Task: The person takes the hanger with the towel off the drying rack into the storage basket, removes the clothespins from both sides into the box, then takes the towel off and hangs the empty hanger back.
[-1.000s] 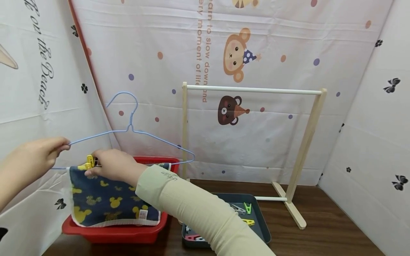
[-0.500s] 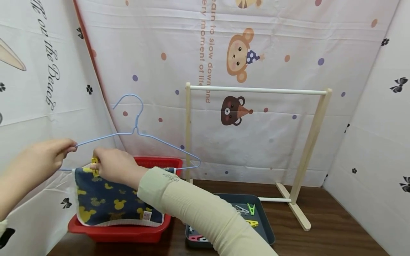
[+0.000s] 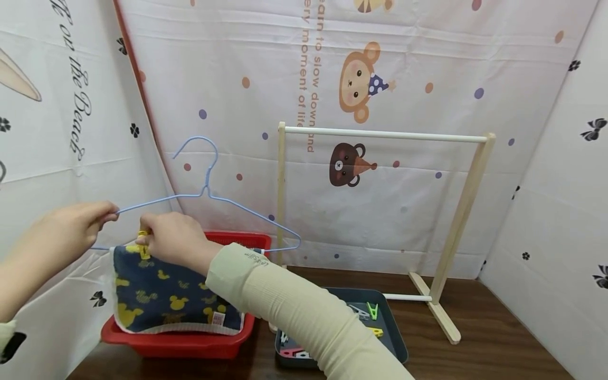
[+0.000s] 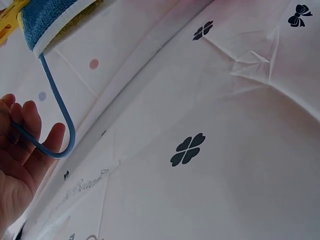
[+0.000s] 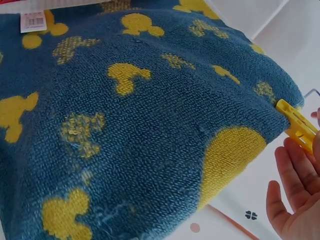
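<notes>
A blue wire hanger [image 3: 247,209] is held by its left shoulder in my left hand [image 3: 64,232], whose fingers curl round the wire in the left wrist view. Over the hanger's lower bar hangs a navy towel [image 3: 166,295] with yellow mouse-head shapes. My right hand [image 3: 176,237] pinches a yellow clothespin [image 3: 143,247] at the towel's top edge, near its left corner. In the right wrist view the clothespin [image 5: 296,120] sits on the towel's edge, between the fingertips and the cloth. The right hand hides part of the towel's top edge.
A red basket [image 3: 190,345] stands beneath the towel. Right of it, a dark tray [image 3: 396,338] holds several clothespins, partly hidden by the right sleeve [image 3: 304,311]. Behind the tray stands a wooden rack with a white top rail [image 3: 385,134]. Printed cloth walls surround the brown table [image 3: 494,338].
The yellow clothespin has turned from lying across the towel's top edge to pointing down over it. Hands, hanger and towel appear slightly further right in the view, as does the background.
</notes>
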`<action>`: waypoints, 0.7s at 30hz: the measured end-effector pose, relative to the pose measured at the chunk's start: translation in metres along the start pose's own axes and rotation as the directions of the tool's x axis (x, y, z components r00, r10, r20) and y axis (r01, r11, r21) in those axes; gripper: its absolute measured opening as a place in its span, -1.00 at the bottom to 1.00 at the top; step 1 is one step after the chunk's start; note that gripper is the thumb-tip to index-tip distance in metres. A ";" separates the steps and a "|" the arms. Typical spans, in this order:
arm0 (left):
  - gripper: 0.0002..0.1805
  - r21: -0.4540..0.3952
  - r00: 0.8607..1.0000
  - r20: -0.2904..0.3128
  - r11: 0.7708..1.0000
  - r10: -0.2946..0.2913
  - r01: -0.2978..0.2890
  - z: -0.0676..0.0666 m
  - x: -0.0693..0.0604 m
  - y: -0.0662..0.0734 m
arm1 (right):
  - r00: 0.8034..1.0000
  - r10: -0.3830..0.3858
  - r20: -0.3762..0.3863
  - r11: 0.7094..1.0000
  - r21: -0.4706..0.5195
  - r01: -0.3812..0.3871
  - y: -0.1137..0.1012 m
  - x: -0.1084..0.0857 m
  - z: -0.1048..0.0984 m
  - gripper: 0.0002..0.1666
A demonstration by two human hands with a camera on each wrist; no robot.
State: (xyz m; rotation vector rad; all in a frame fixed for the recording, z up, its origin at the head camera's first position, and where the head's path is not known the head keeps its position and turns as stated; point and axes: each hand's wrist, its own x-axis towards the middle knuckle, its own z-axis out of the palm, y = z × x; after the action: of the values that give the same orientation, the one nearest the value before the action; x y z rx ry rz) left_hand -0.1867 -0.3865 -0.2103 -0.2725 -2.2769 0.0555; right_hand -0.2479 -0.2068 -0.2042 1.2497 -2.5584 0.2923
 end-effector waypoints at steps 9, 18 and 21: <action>-0.97 0.007 1.000 0.004 1.000 0.003 -0.003 0.002 0.002 -0.002 | 0.997 -0.036 -0.069 0.999 0.017 0.037 0.004 -0.002 -0.003 -0.86; -0.94 0.009 1.000 0.004 1.000 -0.009 0.009 0.002 -0.004 -0.007 | 0.998 -0.042 -0.052 0.999 0.020 0.043 0.000 0.001 -0.016 -0.81; -0.90 0.011 1.000 0.018 1.000 -0.011 0.011 0.005 -0.002 -0.007 | 0.999 -0.040 -0.036 0.999 0.017 0.041 0.006 -0.003 -0.021 -0.79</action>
State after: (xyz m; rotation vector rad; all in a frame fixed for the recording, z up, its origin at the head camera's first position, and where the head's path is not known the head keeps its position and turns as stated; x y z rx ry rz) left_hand -0.1898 -0.3935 -0.2141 -0.2546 -2.2958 0.0644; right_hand -0.2476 -0.1942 -0.1859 1.2896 -2.5027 0.3269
